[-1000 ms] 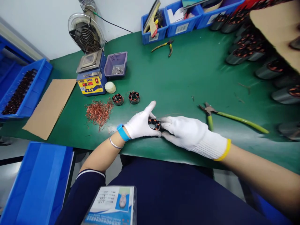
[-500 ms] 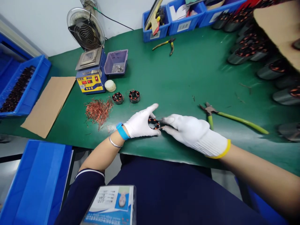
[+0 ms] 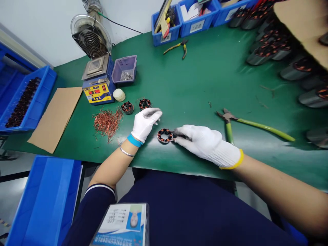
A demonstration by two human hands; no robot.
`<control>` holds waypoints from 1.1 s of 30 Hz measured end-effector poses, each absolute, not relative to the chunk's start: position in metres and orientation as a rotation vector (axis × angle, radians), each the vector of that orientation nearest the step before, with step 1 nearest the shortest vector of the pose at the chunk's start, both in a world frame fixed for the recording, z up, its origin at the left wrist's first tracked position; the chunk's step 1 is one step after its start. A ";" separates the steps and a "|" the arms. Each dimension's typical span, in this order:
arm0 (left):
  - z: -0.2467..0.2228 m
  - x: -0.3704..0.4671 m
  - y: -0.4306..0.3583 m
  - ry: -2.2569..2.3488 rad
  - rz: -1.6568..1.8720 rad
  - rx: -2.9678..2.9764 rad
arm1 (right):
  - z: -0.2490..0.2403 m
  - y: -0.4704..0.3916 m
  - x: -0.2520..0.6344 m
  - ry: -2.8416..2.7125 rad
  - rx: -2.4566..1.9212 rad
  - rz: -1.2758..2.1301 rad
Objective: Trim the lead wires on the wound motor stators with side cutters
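A small motor stator [image 3: 164, 136], a dark ring with copper windings, lies on the green bench in front of me. My right hand [image 3: 200, 138], in a white glove with a yellow cuff, pinches its right edge, thumb and fingers closed there. A thin wire end sticks out on the stator's left. My left hand [image 3: 146, 123], also gloved in white, is above and left of this stator, apart from it. Its fingers are bent with the tips drawn together; anything between them is too small to make out. Just beyond it sit a second stator [image 3: 145, 104] and a third stator [image 3: 127, 107].
Copper wire clippings [image 3: 107, 123] are heaped at left, near a blue-and-yellow solder pot [image 3: 99, 92], a round white block [image 3: 119, 95] and a purple tray [image 3: 124, 69]. Green-handled cutters [image 3: 263, 127] lie right; yellow-handled pliers [image 3: 176, 47] lie farther back. Many stators [image 3: 263, 56] stand at right.
My left hand has let go of the stator and moved up and left, its fingers drawing together. My right hand stays at the stator's right edge.
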State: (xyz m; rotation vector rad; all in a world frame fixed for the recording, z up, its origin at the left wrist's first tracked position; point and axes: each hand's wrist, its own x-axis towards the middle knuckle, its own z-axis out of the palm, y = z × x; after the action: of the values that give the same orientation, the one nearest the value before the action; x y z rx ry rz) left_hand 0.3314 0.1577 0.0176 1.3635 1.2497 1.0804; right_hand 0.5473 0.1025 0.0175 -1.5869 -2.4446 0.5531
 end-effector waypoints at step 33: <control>0.030 0.330 0.139 0.968 0.588 1.746 | 0.046 0.105 0.549 -2.423 -1.626 0.450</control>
State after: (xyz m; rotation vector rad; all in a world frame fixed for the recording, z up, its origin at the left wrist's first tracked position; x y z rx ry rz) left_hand 0.3296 0.1390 0.0304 1.7458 0.9675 0.5876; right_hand 0.5487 0.1053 0.0459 -1.6258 -2.4229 0.4503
